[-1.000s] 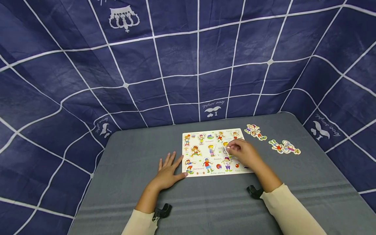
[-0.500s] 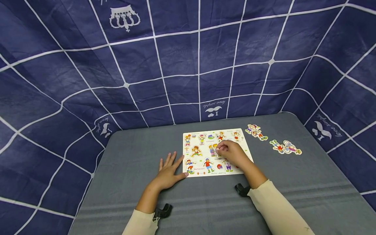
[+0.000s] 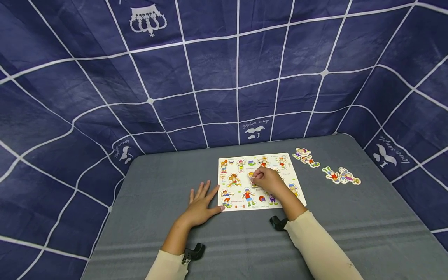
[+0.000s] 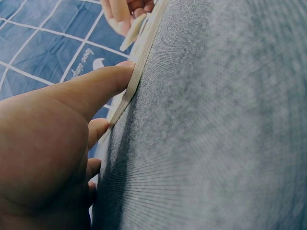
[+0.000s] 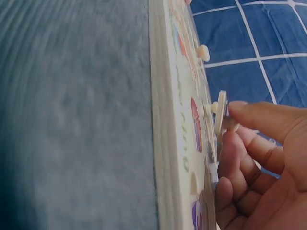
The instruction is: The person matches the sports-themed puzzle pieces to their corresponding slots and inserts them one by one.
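The right hand [image 3: 267, 181] pinches a puzzle piece [image 5: 220, 112] just above the board's [image 3: 295, 179] middle. The left hand [image 3: 200, 207] lies flat on the counter [image 3: 350, 225], fingers straight, thumb touching the board's edge.

Left hand [image 4: 43, 143] fills lower left of frame, flat on grey counter [image 4: 216, 124], thumb tip touching edge of puzzle board [image 4: 144, 62]. At top centre, right hand [image 4: 127, 9] fingers [image 4: 120, 19] pinch a pale puzzle piece [image 4: 133, 33] over the board.

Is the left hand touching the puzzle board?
Touching. In the left wrist view the left hand has its thumb tip pressed against the edge of the puzzle board; the head view shows the same.
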